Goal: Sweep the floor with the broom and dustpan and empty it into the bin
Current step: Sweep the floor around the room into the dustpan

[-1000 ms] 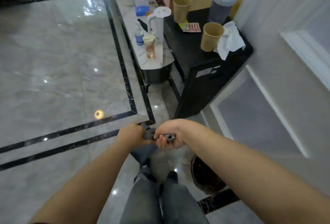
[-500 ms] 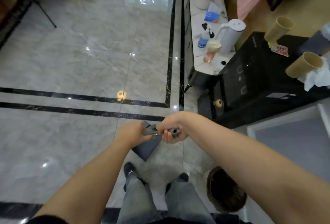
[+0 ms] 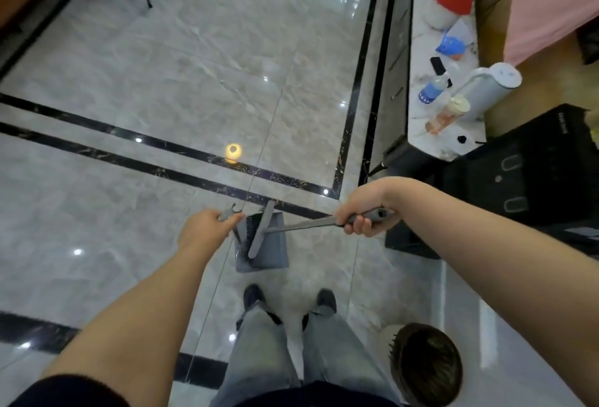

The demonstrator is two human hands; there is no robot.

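My right hand [image 3: 361, 212] grips the grey handle of the broom [image 3: 304, 224], whose flat head [image 3: 261, 234] sits over the dustpan. My left hand [image 3: 207, 226] holds the top of the dustpan's upright handle [image 3: 230, 212]. The grey dustpan [image 3: 270, 249] stands on the marble floor just ahead of my feet. A round white bin [image 3: 424, 364] with a dark inside stands on the floor at my lower right, beside my right leg.
A long white-topped counter [image 3: 431, 121] with bottles, a kettle [image 3: 486, 85] and a red object runs along the right. A black cabinet [image 3: 525, 179] stands close to my right arm. Glossy marble floor [image 3: 162, 82] with black inlay lines spreads to the left and ahead.
My hands have moved apart: the right pulled the broom away to the right, out of the dustpan's handle. The view has turned left toward the open floor.
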